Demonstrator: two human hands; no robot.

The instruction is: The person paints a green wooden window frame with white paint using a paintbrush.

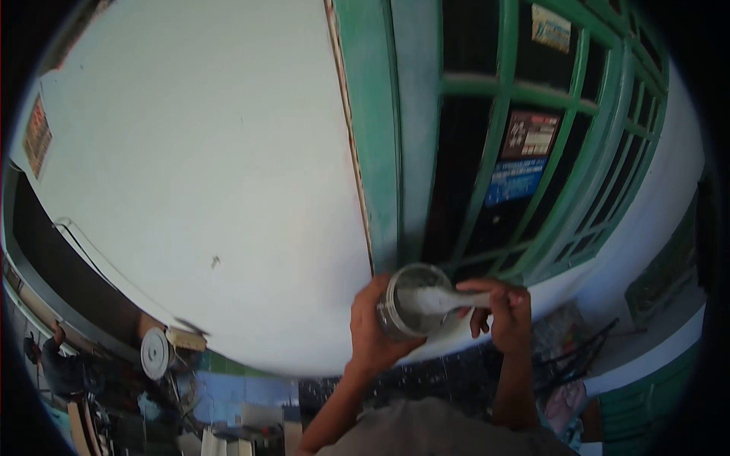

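My left hand (368, 328) is wrapped round the side of a clear round container (393, 311), tilted so that its open mouth shows. Whitish material coats part of its inside. My right hand (503, 310) grips the handle of a pale tool (436, 299), perhaps a brush or spatula, whose white end is inside the container's mouth. Both hands are low in front of me, close to the white wall (228, 152) and below the green window frame (490, 87).
Green-barred windows bear stickers (517, 181). A round fan-like object (154, 353) stands at lower left beside assorted boards and clutter. Another person (59, 368) is at the far left edge. Dark tiles (449, 380) cover the floor; a dark rack (578, 353) is at right.
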